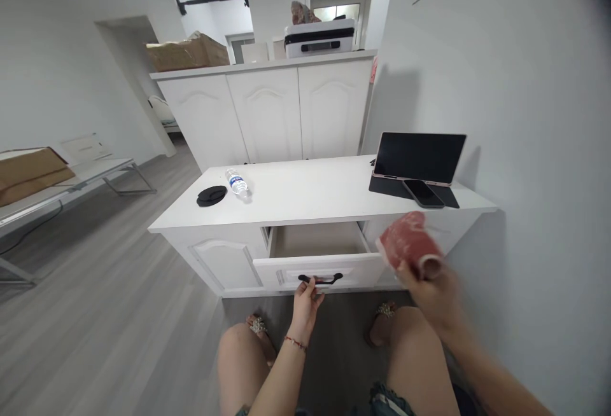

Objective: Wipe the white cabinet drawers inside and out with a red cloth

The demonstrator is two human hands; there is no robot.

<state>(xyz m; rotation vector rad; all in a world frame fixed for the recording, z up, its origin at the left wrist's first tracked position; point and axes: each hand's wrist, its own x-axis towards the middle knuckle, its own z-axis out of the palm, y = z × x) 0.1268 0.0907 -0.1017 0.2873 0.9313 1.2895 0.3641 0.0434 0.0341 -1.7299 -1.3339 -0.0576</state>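
A low white cabinet point(305, 200) stands in front of my knees with its middle drawer point(317, 266) pulled open; the inside looks bare. My left hand point(306, 301) has its fingers curled on the drawer's black handle point(321, 279). My right hand point(429, 289), blurred by motion, is closed on a red folded cloth-like item point(410, 244), held just right of the open drawer at its front corner.
On the cabinet top lie a water bottle point(237, 183), a black round lid point(211, 195), a propped tablet point(419, 156) and a phone point(422, 193). A tall white cupboard point(267, 110) stands behind. A wall runs along the right. A folding table point(71, 180) with a cardboard box stands at left.
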